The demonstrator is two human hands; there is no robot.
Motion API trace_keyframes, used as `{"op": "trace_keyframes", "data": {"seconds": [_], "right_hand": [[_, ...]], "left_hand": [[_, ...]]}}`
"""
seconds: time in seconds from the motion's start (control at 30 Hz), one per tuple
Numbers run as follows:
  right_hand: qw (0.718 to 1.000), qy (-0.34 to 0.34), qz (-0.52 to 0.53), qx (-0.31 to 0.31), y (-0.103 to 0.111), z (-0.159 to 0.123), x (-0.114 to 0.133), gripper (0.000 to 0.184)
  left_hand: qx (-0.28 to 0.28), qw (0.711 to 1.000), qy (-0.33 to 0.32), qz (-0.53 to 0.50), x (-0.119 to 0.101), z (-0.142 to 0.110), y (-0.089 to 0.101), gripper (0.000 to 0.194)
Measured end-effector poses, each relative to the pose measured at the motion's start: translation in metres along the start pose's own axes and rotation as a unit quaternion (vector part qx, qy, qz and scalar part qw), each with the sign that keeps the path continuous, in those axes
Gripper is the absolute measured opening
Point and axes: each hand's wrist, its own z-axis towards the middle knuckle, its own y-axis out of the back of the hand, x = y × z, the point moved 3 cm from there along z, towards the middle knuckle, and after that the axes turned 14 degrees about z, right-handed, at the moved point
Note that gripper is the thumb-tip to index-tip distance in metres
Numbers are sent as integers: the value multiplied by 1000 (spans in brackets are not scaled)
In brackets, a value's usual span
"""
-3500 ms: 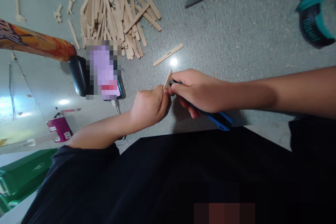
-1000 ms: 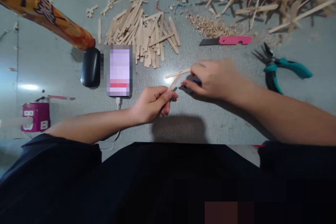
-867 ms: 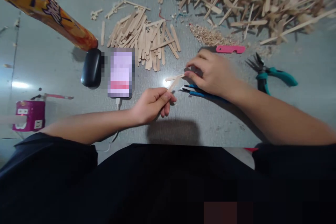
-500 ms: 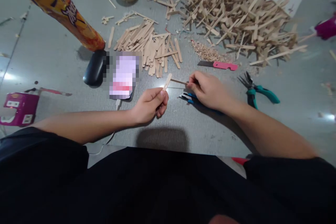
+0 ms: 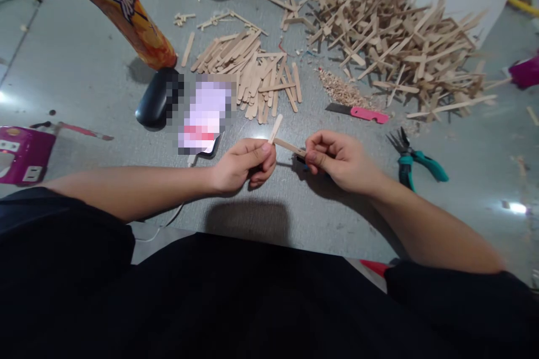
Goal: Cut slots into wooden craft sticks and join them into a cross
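Between thumb and fingers, my left hand point(image 5: 248, 162) pinches a wooden popsicle stick point(image 5: 276, 127) that points up and away. My right hand point(image 5: 337, 158) grips a second popsicle stick point(image 5: 290, 147) by its right end. The two sticks meet or cross just above my left fingertips; whether they are joined I cannot tell. Under my right hand lies a tool, mostly hidden, with only a dark bit showing. Beyond my hands is a heap of loose popsicle sticks point(image 5: 256, 78).
Right of my hands lie green-handled pliers point(image 5: 410, 160) and a pink-handled cutter point(image 5: 357, 112) beside wood shavings point(image 5: 343, 88). A large pile of crossed sticks point(image 5: 400, 33) fills the back right. At left are a phone point(image 5: 204, 112), a black mouse point(image 5: 155, 102) and a tall orange bottle point(image 5: 135, 17).
My right hand has turned and come slightly nearer, tilting its stick so the flat side shows. The sticks now meet closer to my left fingers. The view has shifted a little.
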Motion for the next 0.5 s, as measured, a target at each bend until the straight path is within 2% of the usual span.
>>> {"op": "trace_keyframes", "data": {"seconds": [0.13, 0.3, 0.5], "right_hand": [[1000, -2, 6, 0, 1, 1, 0, 55], [1000, 12, -1, -6, 1, 0, 3, 55], [999, 34, -42, 3, 3, -3, 7, 39]], "left_hand": [[46, 998, 7, -32, -2, -1, -4, 48], [78, 997, 13, -27, -4, -2, -5, 48], [121, 992, 44, -15, -7, -1, -4, 53]]}}
